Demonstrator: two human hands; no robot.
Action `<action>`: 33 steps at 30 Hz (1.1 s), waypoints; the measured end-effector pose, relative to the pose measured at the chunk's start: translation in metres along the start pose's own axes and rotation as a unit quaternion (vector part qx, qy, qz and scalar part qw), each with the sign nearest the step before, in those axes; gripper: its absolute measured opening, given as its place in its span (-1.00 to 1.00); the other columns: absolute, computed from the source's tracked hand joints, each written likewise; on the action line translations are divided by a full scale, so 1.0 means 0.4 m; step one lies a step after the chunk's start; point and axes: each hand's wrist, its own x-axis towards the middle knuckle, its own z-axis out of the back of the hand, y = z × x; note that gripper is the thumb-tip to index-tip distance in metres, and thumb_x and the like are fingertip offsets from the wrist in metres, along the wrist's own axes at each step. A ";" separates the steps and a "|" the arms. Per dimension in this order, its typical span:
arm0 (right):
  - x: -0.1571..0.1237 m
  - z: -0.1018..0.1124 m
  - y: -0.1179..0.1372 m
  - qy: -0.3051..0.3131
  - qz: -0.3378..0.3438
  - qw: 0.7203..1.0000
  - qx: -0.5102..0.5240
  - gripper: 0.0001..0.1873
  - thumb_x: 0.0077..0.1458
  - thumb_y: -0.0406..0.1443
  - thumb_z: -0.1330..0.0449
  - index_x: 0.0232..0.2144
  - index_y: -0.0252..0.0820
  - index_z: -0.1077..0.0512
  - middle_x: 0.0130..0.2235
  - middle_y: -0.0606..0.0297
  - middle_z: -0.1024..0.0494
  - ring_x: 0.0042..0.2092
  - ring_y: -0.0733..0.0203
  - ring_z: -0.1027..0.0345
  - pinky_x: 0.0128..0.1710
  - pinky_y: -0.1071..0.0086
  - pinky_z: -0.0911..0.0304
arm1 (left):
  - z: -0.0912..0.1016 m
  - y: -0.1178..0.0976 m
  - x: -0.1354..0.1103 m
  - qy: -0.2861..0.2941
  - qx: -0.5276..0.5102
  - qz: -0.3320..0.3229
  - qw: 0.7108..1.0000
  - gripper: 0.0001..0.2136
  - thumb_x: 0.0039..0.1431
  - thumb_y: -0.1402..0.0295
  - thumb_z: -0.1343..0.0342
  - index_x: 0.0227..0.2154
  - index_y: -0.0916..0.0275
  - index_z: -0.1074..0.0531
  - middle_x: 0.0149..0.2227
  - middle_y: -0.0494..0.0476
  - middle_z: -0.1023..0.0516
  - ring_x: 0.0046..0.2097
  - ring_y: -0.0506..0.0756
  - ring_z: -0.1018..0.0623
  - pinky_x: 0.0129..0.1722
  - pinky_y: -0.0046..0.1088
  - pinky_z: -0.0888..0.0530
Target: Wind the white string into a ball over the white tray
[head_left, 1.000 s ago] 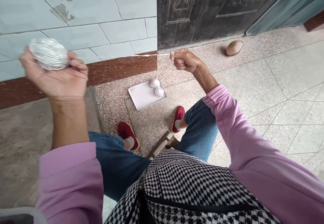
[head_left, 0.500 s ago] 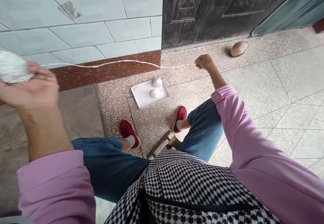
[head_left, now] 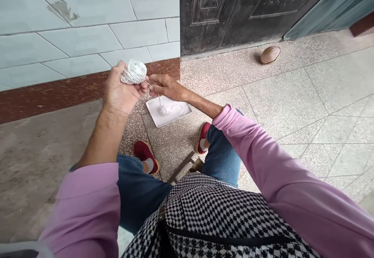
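Observation:
A white ball of yarn (head_left: 134,71) rests in my left hand (head_left: 118,90), thumb behind it and fingers curled under. My right hand (head_left: 168,86) has come close beside it, its fingers pinched on the yarn strand near the ball. From there the strand hangs down toward a white tray (head_left: 156,122) on the floor. A smaller white yarn ball (head_left: 165,110) lies in that tray, with loose yarn around it. My right hand and wrist cover the tray's back edge, where the second small ball is hidden.
A tiled wall (head_left: 78,40) stands ahead on the left, beside a dark carved door (head_left: 228,13). A pinkish-brown rounded object (head_left: 270,55) lies on the floor near the door. Between my red shoes (head_left: 143,153) and my lap shows part of a wooden stool (head_left: 187,165).
My left hand has carried the large ball rightward from the far left. My right hand has moved left to meet it, and the long stretched strand between them is now short.

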 end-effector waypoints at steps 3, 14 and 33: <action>-0.038 -0.027 0.019 -0.037 0.001 0.997 -0.064 -0.36 0.50 0.34 -0.44 -0.21 -0.03 -0.50 -0.35 0.35 -0.47 -0.19 0.02 -0.33 -0.13 0.21 -0.41 | 0.031 0.020 0.017 0.035 0.036 -0.010 0.999 -0.38 0.19 -0.26 -0.66 -0.06 0.14 -0.62 -0.19 0.25 -0.80 -0.36 0.09 -0.53 -0.44 -0.36 -0.40; -0.069 0.054 0.108 -0.093 0.067 0.987 -0.111 -0.31 0.65 0.35 -0.37 -0.28 0.00 -0.46 -0.31 0.27 -0.45 -0.12 -0.03 -0.26 -0.08 0.24 -0.39 | 0.067 0.049 -0.006 0.117 0.180 -0.045 0.976 -0.30 -0.04 -0.13 -0.91 -0.03 0.21 -0.76 -0.18 0.21 -0.80 -0.28 0.11 -0.59 -0.42 -0.39 -0.46; -0.013 0.027 0.033 -0.104 0.040 0.968 -0.223 -0.62 0.67 -0.37 -0.25 -0.28 -0.04 -0.30 -0.26 0.24 -0.49 -0.06 -0.04 -0.35 0.18 0.22 -0.42 | 0.039 0.036 -0.012 0.119 0.047 -0.096 0.987 -0.21 -0.23 0.11 -0.96 -0.01 0.07 -0.58 -0.03 0.17 -0.69 -0.07 0.23 -0.68 -0.26 -0.30 -0.72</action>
